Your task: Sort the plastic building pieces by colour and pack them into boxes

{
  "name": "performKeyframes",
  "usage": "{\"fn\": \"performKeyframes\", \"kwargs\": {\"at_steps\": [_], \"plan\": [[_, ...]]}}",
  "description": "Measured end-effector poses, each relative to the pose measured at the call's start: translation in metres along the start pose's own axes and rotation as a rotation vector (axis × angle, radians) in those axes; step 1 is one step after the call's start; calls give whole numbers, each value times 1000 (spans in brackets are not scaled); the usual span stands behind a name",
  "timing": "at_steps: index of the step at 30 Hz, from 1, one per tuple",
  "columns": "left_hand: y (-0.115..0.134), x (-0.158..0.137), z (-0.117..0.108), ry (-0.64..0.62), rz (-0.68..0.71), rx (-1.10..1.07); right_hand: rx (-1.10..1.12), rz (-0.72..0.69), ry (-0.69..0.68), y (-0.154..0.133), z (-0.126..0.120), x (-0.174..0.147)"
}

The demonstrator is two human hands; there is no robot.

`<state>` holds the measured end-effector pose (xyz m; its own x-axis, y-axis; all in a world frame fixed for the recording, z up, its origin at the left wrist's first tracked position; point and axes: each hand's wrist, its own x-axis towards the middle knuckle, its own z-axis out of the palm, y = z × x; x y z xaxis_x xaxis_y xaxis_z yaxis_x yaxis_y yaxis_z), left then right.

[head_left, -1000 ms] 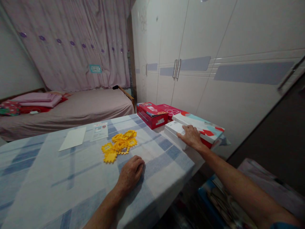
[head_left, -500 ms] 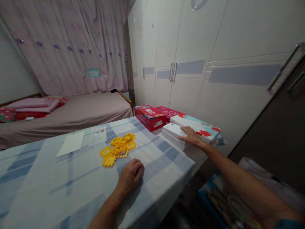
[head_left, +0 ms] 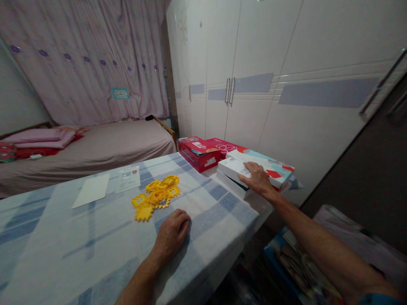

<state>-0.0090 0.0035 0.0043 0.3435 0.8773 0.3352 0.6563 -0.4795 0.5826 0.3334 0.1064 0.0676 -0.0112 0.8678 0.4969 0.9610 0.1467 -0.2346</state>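
Note:
At the right end of the table, my right hand (head_left: 257, 178) grips the white box lid (head_left: 233, 166), fingers over its top and thumb at the near side. The lid is raised and tilted over the white box base (head_left: 229, 184), with a dark gap showing between them at the near right. What lies in the base is hidden. My left hand (head_left: 173, 230) rests on the tablecloth, fingers loosely curled in, nothing visible in it. Ahead of it lies a loose pile of yellow plastic pieces (head_left: 156, 197) with toothed edges.
Beyond the white box are a red box (head_left: 200, 153), a flatter red box (head_left: 224, 146) and a white-and-teal box (head_left: 280, 164). A white sheet (head_left: 92, 190) and a printed leaflet (head_left: 128, 178) lie on the left of the checked tablecloth (head_left: 41, 250). A wardrobe (head_left: 248, 118) stands behind.
My right hand has lifted the lid off its flush seat and shifted it slightly back and right, opening a gap above the base. My left hand stays put. The camera view has tilted slightly.

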Motion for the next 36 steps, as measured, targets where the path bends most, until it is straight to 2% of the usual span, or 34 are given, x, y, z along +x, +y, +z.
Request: {"fn": "performKeyframes", "kwargs": {"at_steps": [2, 4, 5, 7, 10, 12, 14, 16, 18, 19, 22, 24, 26, 31, 33, 36], "plan": [[1, 0, 0, 12, -7, -12, 44, 33, 56, -8, -17, 0], [2, 0, 0, 35, -20, -42, 178, 93, 126, -20, -33, -2], [3, 0, 0, 52, -27, -65, 294, 135, 136, -27, -39, -5], [5, 0, -1, 89, -52, -120, 626, 227, 52, -46, -46, -14], [8, 1, -3, 132, -154, -263, 1212, 425, -237, -82, -39, -34], [11, 2, -5, 151, -266, -446, 1504, 603, -440, -107, -27, -48], [15, 3, -7, 184, -369, -656, 1680, 734, -685, -131, -14, -59], [19, 4, -12, 276, -446, -793, 1753, 769, -933, -151, -3, -67], [22, 2, -21, 411, -503, -826, 1742, 717, -1089, -165, 5, -73], [23, 0, -27, 469, -536, -814, 1710, 657, -1106, -170, 9, -74], [16, -15, -56, 551, -651, -717, 1532, 411, -1013, -176, 17, -73], [5, -33, -81, 518, -697, -634, 1388, 276, -956, -174, 21, -69], [-9, -56, -105, 427, -715, -547, 1268, 193, -934, -170, 25, -63], [-40, -105, -144, 231, -818, -369, 1057, 109, -794, -165, 41, -41], [-49, -113, -153, 145, -847, -308, 980, 25, -731, -170, 49, -28], [-63, -106, -167, 146, -820, -37, 862, -90, -592, -183, 66, -7]]}}
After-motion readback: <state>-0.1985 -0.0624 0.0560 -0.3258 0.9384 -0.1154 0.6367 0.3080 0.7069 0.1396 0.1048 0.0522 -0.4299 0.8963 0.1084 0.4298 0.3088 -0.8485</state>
